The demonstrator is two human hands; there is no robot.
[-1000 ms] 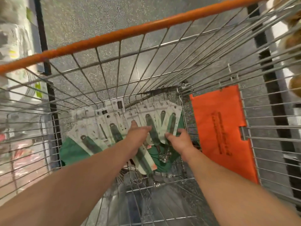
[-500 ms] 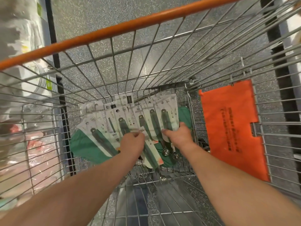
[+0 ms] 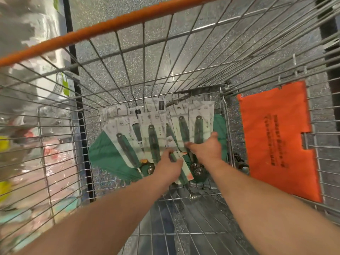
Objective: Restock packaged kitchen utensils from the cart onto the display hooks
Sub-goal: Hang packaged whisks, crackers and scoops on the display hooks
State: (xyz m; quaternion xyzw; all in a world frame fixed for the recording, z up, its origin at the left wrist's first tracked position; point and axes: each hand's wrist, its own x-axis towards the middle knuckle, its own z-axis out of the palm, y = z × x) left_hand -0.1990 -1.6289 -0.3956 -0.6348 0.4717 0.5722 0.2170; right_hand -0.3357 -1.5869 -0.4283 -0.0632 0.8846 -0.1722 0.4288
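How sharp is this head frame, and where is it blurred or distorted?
Head view: the packaged utensils and both hands are softly motion-blurred, the print unreadable; the shelf goods on the left smear heavily; wide-angle distortion bows the cart's orange rim.

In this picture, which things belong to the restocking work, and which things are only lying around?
Belong to the job:
- packaged utensils, fanned out at the cart's far end
- wire cart that holds them
- left hand and right hand, both on the packages

Only lying around:
- orange panel on the cart's right side
- green cloth under the packages
- blurred goods outside the cart, left
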